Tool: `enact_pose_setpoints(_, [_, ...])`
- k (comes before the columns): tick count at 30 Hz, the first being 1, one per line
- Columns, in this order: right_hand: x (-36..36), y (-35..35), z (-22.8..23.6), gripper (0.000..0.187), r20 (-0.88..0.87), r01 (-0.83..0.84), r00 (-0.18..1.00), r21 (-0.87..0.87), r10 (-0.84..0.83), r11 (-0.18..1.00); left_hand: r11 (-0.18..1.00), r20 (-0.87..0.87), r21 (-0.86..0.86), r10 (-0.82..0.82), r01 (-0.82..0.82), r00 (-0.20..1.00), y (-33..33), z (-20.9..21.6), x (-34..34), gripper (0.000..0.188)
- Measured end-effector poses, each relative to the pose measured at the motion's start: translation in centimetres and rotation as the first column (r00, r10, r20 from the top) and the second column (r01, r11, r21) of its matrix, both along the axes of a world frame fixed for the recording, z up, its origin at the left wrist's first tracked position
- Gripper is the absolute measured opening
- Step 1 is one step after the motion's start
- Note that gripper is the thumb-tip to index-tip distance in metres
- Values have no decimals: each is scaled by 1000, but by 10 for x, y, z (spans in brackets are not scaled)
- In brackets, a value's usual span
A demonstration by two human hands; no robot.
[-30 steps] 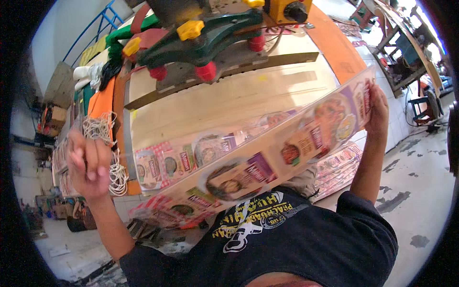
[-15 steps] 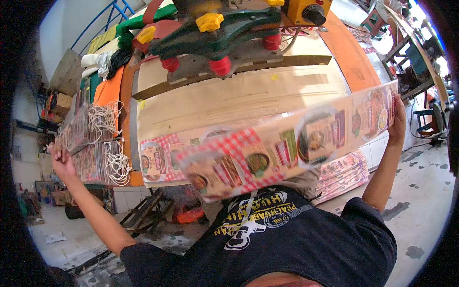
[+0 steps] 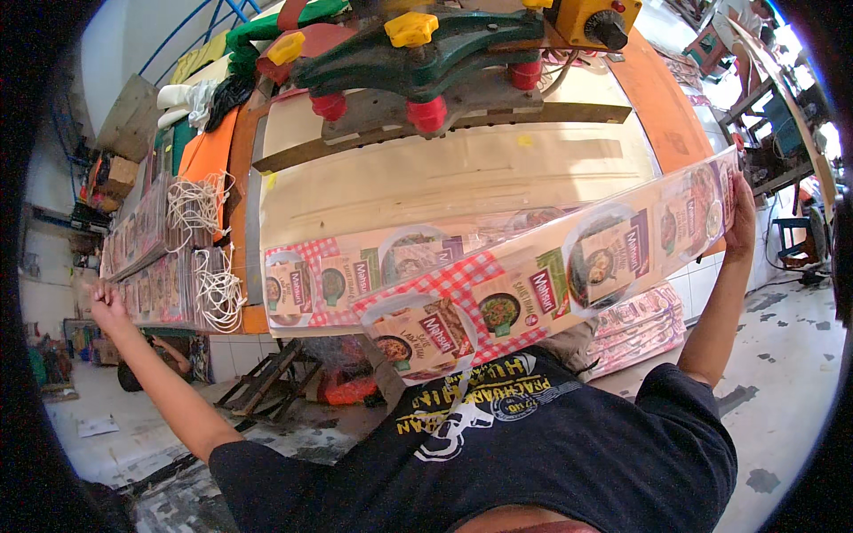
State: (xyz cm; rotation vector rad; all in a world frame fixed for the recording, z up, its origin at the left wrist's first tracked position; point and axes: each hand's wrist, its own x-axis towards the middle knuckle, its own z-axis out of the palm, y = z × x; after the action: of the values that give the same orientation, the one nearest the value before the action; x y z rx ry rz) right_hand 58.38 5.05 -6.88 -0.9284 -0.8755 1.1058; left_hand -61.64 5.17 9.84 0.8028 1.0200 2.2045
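My right hand point(image 3: 739, 213) grips the far right end of a long clear-covered printed strip point(image 3: 524, 293). The strip has food pictures and a red checkered pattern. It slants across my front, its lower left end by my shirt. Behind it, a similar printed strip point(image 3: 333, 280) lies along the front edge of the cream machine bed point(image 3: 426, 195). On the left, my left hand point(image 3: 110, 309) is raised with loosely parted, slightly blurred fingers. Nothing shows in it. It is nearest the stacked printed bundles point(image 3: 160, 298), which have white strings point(image 3: 220, 289).
Above the bed stands a dark green press frame point(image 3: 426, 58) with yellow knobs, red feet and a yellow control box point(image 3: 591, 22). Several printed strips point(image 3: 635, 329) are stacked low on the right. Another person's arm point(image 3: 171, 355) shows beyond my left forearm.
My left hand has come away from the bundles and dropped slightly. The strip in my right hand has shifted a little right at its lower end. Another person's arm has appeared at left.
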Motion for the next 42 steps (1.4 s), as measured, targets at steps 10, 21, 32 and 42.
enact_pose_setpoints(10, [-35, 7, 18, 35, 7, 18, 1000, -40, -17, 999, 957, -441, -291, -111, -25, 890, 19, 12, 193, 26])
enact_pose_setpoints(21, [-59, 4, 19, 37, 0, 44, 999, -57, -44, 997, 802, -787, -561, -593, 203, 168, 5, -18, 446, 30])
enact_pose_setpoints(32, [-70, -3, 24, 43, 5, 111, 994, -49, -110, 993, 665, -720, -692, -667, 281, -193, 4, -24, 563, 28])
enact_pose_setpoints(42, [-119, -8, 35, 43, -52, 195, 980, 53, -193, 979, 747, -748, -591, -649, 304, 138, 11, -21, 560, 19])
